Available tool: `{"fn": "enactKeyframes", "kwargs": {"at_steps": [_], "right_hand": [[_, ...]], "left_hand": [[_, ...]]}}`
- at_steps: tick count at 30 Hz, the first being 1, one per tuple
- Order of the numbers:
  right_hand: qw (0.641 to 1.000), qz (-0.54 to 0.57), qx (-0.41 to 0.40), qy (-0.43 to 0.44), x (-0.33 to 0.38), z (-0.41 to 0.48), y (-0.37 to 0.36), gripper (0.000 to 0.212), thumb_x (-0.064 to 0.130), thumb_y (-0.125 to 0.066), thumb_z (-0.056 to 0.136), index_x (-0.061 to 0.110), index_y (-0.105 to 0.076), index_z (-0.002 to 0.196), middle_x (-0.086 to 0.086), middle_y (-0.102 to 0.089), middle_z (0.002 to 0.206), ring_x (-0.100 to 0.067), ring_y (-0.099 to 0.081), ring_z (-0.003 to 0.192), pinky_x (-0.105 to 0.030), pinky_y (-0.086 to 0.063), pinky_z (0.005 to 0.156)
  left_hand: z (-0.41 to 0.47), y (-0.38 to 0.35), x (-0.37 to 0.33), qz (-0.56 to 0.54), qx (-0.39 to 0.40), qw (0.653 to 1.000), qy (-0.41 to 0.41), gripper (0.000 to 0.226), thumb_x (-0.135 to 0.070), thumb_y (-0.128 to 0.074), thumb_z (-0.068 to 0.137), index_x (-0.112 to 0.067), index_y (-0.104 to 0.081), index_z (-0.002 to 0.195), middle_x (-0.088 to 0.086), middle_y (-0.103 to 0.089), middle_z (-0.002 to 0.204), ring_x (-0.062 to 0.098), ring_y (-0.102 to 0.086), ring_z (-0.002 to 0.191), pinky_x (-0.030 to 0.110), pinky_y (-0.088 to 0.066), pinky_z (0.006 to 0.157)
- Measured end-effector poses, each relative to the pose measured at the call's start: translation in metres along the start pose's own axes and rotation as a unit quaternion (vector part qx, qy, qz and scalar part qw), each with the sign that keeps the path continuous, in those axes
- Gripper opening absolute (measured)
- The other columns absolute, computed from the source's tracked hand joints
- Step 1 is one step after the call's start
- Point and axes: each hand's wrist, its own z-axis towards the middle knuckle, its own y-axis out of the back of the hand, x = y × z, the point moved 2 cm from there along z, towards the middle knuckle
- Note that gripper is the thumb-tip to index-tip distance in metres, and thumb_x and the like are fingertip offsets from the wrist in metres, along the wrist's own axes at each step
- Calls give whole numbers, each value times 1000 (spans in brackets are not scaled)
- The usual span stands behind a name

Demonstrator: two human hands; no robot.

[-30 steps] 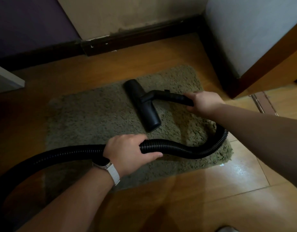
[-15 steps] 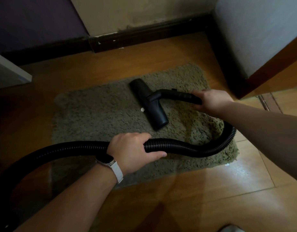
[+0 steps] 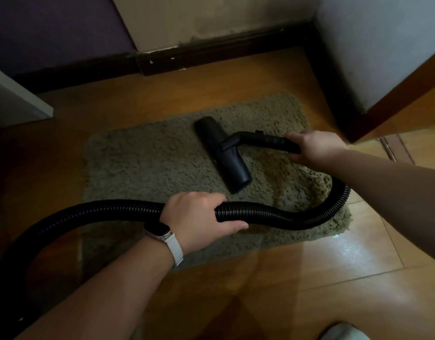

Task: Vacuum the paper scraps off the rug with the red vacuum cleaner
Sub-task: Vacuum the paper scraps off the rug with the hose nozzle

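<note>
Vacuum nozzle (image 3: 223, 155) is lying flat on the green rug (image 3: 150, 163), near its middle. Right hand (image 3: 314, 149) is gripping the nozzle's black tube (image 3: 265, 139). Left hand (image 3: 199, 217) is curling round the ribbed hose (image 3: 101, 209), which is looping over the rug's near edge.

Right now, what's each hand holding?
Left hand: grips the hose.
Right hand: grips the handle.

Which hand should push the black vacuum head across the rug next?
Probably the right hand: it grips the black plastic wand joined to the black floor nozzle. The left hand only holds the ribbed black hose.
</note>
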Motion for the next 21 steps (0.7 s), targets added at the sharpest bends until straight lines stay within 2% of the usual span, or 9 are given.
{"fn": "enactKeyframes", "kwargs": {"at_steps": [4, 8, 12, 16, 21], "right_hand": [[1000, -17, 4, 9, 15, 2, 0, 52, 42, -57, 94, 34, -43, 144, 2, -64, 97, -19, -63, 78, -36, -58, 64], [999, -48, 1, 21, 30, 5, 2, 60, 44, -54, 96, 33, -33, 151, 1, -63, 103, -20, -62, 80, -32, -56, 62], [997, -68, 7, 46, 50, 5, 2, 54, 43, -52, 97, 32, -37, 147, 1, -59, 100, -17, -59, 72, -31, -55, 56], [995, -69, 8, 73, 71, 4, 1, 53, 38, -51, 99, 31, -35, 149, 3, -56, 100, -15, -56, 69, -25, -41, 46], [991, -75, 3, 108, 90, 0, -3, 54, 38, -48, 100, 29, -31, 150, -1, -58, 107, -20, -58, 72, -29, -47, 51]], "left_hand": [[-5, 3, 4, 7, -4, 1000, -1, 58, -85, -43, 75, -35, -63, 97, -15, -59, 76, 4, -58, 74, 25, -45, 64], [-8, 5, 8, 21, -8, 1000, -5, 59, -85, -41, 75, -34, -62, 96, -14, -58, 76, 4, -57, 73, 24, -42, 61], [-11, 6, 11, 32, -12, 999, -11, 59, -85, -41, 75, -33, -62, 93, -13, -58, 75, 4, -58, 72, 24, -44, 62], [-14, 6, 13, 48, -1, 999, -23, 60, -86, -40, 75, -33, -61, 94, -14, -57, 73, 5, -57, 71, 25, -44, 63], [-17, 3, 18, 58, 0, 998, -33, 63, -87, -37, 75, -32, -62, 94, -14, -58, 74, 6, -58, 72, 27, -47, 66]]}}
